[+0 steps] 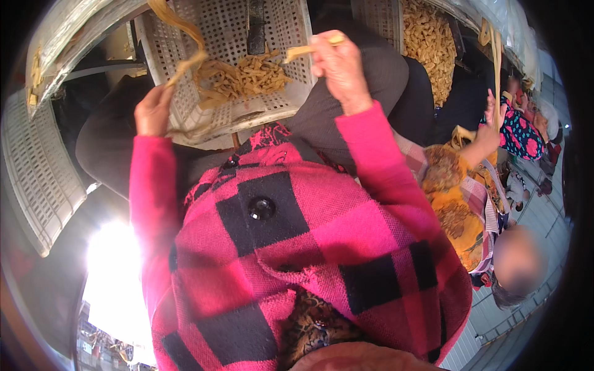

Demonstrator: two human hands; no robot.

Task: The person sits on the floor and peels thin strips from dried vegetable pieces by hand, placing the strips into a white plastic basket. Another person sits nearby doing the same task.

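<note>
My left hand grips a long yellowish-tan strip, whose upper part runs up past the crate's left wall to the picture's top edge. My right hand is raised by the crate's right wall and holds a short piece of similar strip that sticks out to the left. Between the hands is a white perforated plastic crate, with a heap of short knotted or folded tan pieces on its bottom. A dark flat bar reaches down into the crate from above. What the strips are made of is unclear.
A second perforated crate stands at the far left. More tan pieces fill a container at the upper right. A co-worker's hand touches long hanging strips at the right. A plastic-covered edge runs along the upper left.
</note>
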